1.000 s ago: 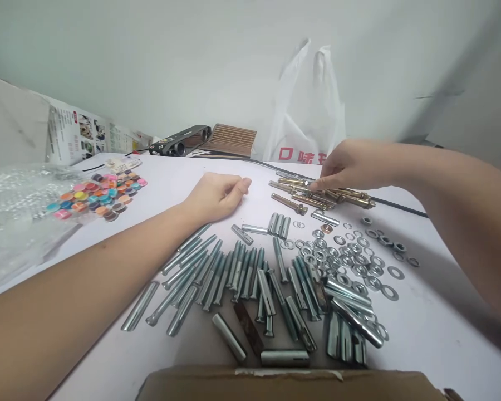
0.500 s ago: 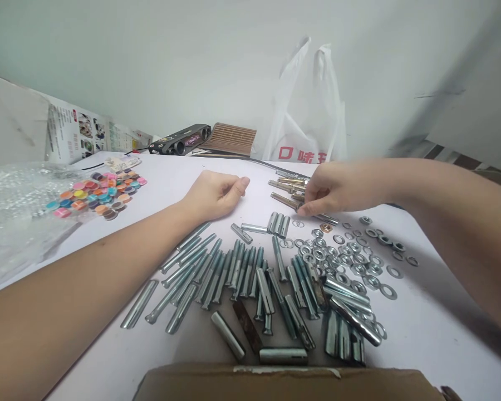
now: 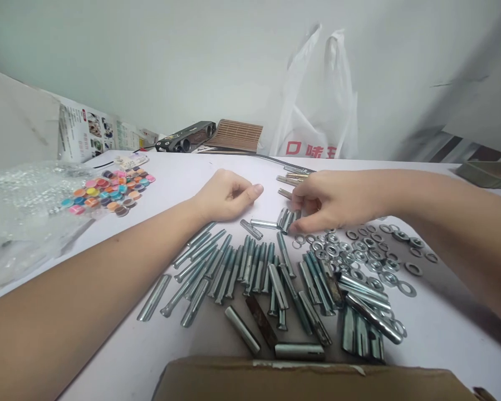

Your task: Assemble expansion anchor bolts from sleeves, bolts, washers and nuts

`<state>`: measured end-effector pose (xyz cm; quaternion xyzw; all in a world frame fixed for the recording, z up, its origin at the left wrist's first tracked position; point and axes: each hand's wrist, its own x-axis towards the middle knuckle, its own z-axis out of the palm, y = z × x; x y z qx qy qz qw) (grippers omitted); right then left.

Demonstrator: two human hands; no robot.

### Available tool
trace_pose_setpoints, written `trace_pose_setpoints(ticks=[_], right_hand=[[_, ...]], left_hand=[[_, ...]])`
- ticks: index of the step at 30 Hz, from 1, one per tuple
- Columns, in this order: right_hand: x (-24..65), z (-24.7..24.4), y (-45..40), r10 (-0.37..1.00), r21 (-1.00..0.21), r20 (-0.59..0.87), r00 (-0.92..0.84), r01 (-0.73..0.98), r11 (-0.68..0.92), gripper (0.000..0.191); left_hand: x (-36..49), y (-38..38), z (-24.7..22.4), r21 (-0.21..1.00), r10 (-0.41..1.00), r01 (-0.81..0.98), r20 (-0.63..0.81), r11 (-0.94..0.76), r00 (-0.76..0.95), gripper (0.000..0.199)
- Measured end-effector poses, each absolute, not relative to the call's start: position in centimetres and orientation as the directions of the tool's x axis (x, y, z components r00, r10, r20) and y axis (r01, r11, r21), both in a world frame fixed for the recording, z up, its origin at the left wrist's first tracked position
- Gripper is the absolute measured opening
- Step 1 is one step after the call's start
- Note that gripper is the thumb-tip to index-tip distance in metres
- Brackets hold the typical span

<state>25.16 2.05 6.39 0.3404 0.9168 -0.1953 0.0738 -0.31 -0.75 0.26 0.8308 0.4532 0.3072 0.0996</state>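
My left hand (image 3: 229, 195) rests on the table with its fingers curled in and its thumb lying along them; nothing shows in it. Just right of it is a group of short slotted metal sleeves (image 3: 284, 219). My right hand (image 3: 317, 200) reaches in from the right, thumb and fingertips closed round the rightmost sleeve of that group. A lone bolt (image 3: 264, 224) and a small slotted sleeve (image 3: 251, 229) lie between the hands. Behind the right fingers are assembled anchor bolts (image 3: 291, 179), partly hidden. Many long bolts (image 3: 234, 267) lie in front.
Washers and nuts (image 3: 359, 250) spread beneath my right forearm. More sleeves (image 3: 361, 334) lie near a cardboard box (image 3: 309, 381) at the front edge. Colourful discs (image 3: 108, 192) and clear plastic wrapping (image 3: 25, 206) sit at left. A white plastic bag (image 3: 317, 117) stands at the back.
My right hand has left the assembled anchor bolts and moved towards me, down to the short sleeves. The view has shifted slightly; my left hand stays in place.
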Motion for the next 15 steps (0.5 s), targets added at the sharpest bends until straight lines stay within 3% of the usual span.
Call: trace_pose_setpoints(ticks=[4, 7, 11, 15], right_hand=[[25.1, 7.2, 1.7, 0.632, -0.42, -0.302, -0.714, 0.694, 0.584, 0.031], [24.9, 6.8, 2.0, 0.641, -0.54, -0.22, -0.735, 0.639, 0.548, 0.037], [25.0, 5.2, 3.0, 0.709, -0.785, -0.032, -0.705, 0.456, 0.418, 0.043], [25.0, 4.3, 3.0, 0.729, -0.83, 0.009, -0.684, 0.402, 0.387, 0.055]], left_hand=[[0.1, -1.4, 2.0, 0.607, 0.85, 0.608, 0.257, -0.513, 0.46, 0.049], [1.6, -2.3, 3.9, 0.579, 0.83, 0.623, 0.185, -0.525, 0.527, 0.012], [3.8, -3.7, 5.3, 0.451, 0.671, 0.582, 0.053, -0.677, 0.739, 0.026], [4.8, -4.5, 5.2, 0.356, 0.608, 0.589, -0.069, -0.725, 0.791, 0.029]])
